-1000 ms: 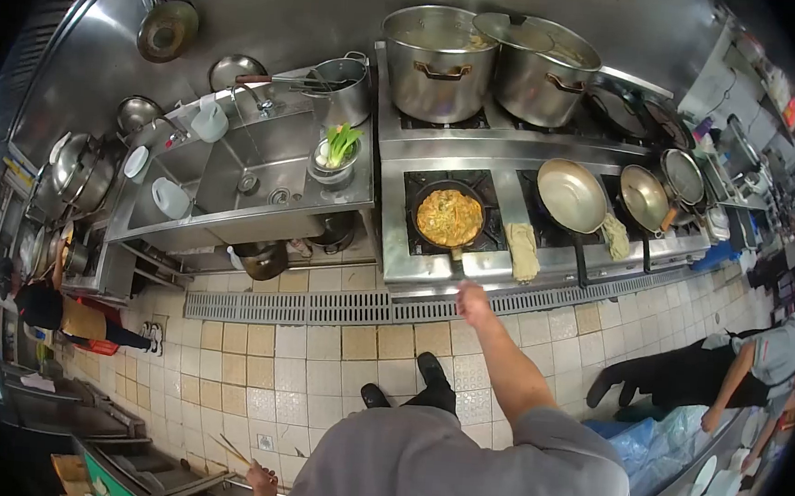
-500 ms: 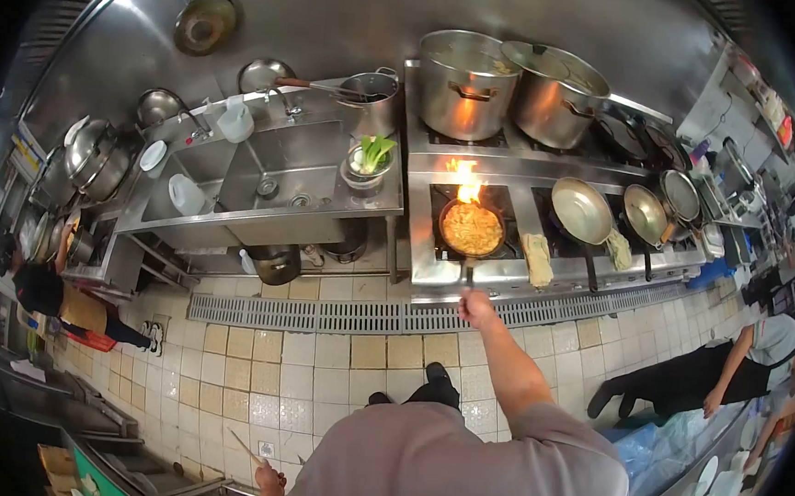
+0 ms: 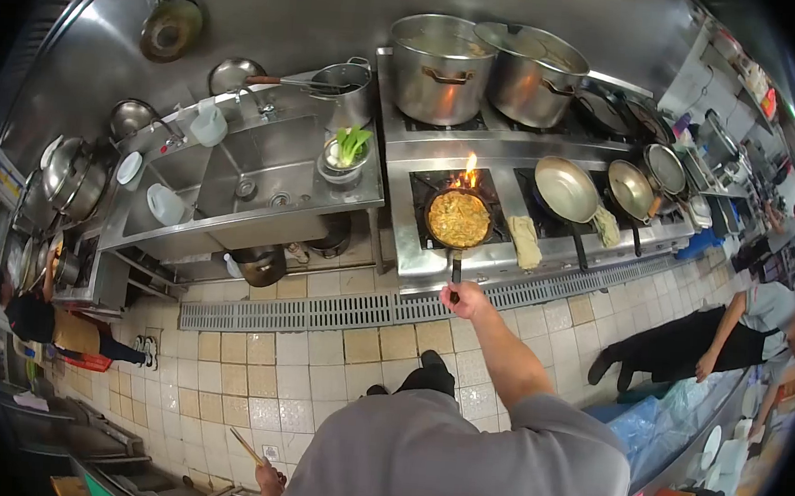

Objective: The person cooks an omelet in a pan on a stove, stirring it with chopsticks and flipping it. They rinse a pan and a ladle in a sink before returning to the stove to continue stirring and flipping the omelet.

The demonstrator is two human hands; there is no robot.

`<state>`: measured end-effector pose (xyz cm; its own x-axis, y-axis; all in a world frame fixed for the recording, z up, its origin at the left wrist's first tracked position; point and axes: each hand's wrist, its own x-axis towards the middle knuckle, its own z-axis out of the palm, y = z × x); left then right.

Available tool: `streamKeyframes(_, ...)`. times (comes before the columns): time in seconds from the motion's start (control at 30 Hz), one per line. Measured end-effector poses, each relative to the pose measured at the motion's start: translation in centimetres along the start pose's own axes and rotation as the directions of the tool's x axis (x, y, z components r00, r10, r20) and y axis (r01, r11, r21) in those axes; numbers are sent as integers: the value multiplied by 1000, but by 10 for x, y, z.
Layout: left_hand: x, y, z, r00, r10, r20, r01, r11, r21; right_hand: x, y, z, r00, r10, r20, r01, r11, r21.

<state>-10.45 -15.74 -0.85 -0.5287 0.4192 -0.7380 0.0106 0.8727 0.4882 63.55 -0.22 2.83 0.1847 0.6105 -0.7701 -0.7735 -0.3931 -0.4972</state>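
While the right hand [image 3: 466, 299] reached forward from the grey sleeve, its fingers were wrapped tightly round the handle [image 3: 456, 271] of the frying pan [image 3: 459, 218], as the head view showed. That frying pan sat on the front left burner of the stove [image 3: 398, 239], filled with a flat, yellow-brown fried mixture, and a flame [image 3: 467, 174] licked up at its far rim. The left hand [image 3: 266, 477] hung low beside the body, near the bottom edge of the picture, with its fingers closed on a pair of chopsticks [image 3: 245, 445] that pointed up and to the left over the tiled floor.

Just right of the frying pan, a folded cloth [image 3: 524, 241] lay on the stove's front ledge. Beyond it stood an empty pan [image 3: 566, 188], with two more pans further right. Two large stock pots [image 3: 438, 57] stood side by side on the back burners. Left of the stove was a steel sink [image 3: 246, 177], and a bowl of leafy greens [image 3: 345, 148] rested on its right corner. A drain grate [image 3: 356, 308] ran along the floor in front of the stove and sink. At the right edge, another person [image 3: 733, 331] in a dark apron leaned over a counter, well apart from the stove.
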Motion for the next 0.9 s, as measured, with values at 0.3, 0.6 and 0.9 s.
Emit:
streamKeyframes(0.3,-5,55,24,993,98,72,-99,995,7,25,-33,15,993,-114,-10,114,991,63)
streamKeyframes(0.6,16,-2,21,957,136,255,-81,973,-215,-49,-43,-1,923,-344,-173,257,885,-387)
streamKeyframes(0.9,38,-16,23,987,123,107,-139,977,161,-224,-194,71,489,-868,87,620,276,-734)
